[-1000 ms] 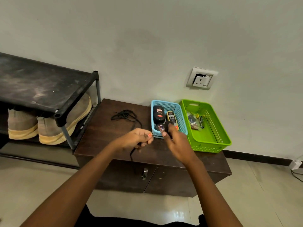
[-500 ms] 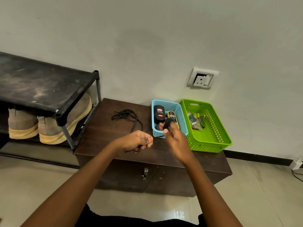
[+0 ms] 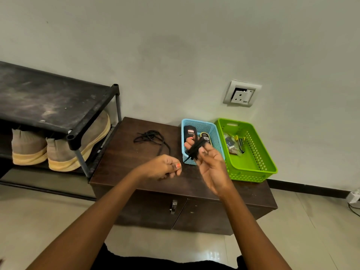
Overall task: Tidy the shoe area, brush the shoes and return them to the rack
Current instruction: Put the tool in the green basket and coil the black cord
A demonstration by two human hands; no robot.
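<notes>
Presently, head view, entries in order from left to right.

1. Shoe rack [image 3: 48, 102]: black, top shelf dusty and smudged, standing against the wall with its right post just beside the table.
2. Pair of tan shoes [image 3: 64, 152]: pale yellow soles, side by side on the rack's lower shelf, heels facing outward.
3. Table [image 3: 124, 162]: low dark brown cabinet with two front doors, set on a tiled floor.
4. Loose black lace [image 3: 150, 136]: lying in a tangle on the table top, towards the back, apart from both hands.
5. Left hand [image 3: 165, 167]: clenched in a loose fist above the table's front part, thumb laid over the fingers, nothing seen in it.
6. Right hand [image 3: 211, 164]: raised in front of the blue basket, fingers grasping a bundled black lace [image 3: 195, 149], one short end hanging down.
7. Blue basket [image 3: 214, 131]: at the table's back, containing a black bottle [image 3: 190, 131] and a yellow-and-black container [image 3: 205, 136].
8. Green basket [image 3: 253, 162]: touching the blue one's right side, small items at its far end, too small to identify.
9. Wall socket [image 3: 241, 93]: white, above the baskets.
</notes>
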